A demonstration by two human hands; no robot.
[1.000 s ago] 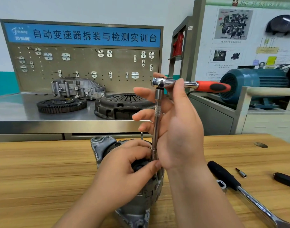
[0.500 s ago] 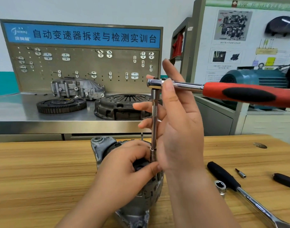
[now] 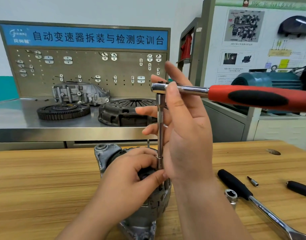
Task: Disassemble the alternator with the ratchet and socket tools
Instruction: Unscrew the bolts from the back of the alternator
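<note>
- The ratchet (image 3: 252, 97) has swung round since a second ago: its red-and-black handle, then pointing away to the right, now reaches out toward the viewer and runs off the right edge.
- The right hand (image 3: 187, 135) is mostly open. Its thumb lies across the front of the ratchet's chrome neck, just beside the head, and the forefinger stands nearly straight behind it, so the neck is pinched between them. The other fingers spread loosely behind the extension bar (image 3: 160, 118).
- The extension bar stands upright from the ratchet head down to the alternator (image 3: 145, 213).
- The left hand (image 3: 129, 182) rests on top of the alternator with fingers curled, thumb and forefinger pinching the bar's lower end.
- The alternator sits on end on the wooden table (image 3: 44, 187), near its front edge.
- To the right lie a black-handled wrench (image 3: 235, 186), a loose socket (image 3: 231, 196) touching it, and a small bit (image 3: 252, 181).
</note>
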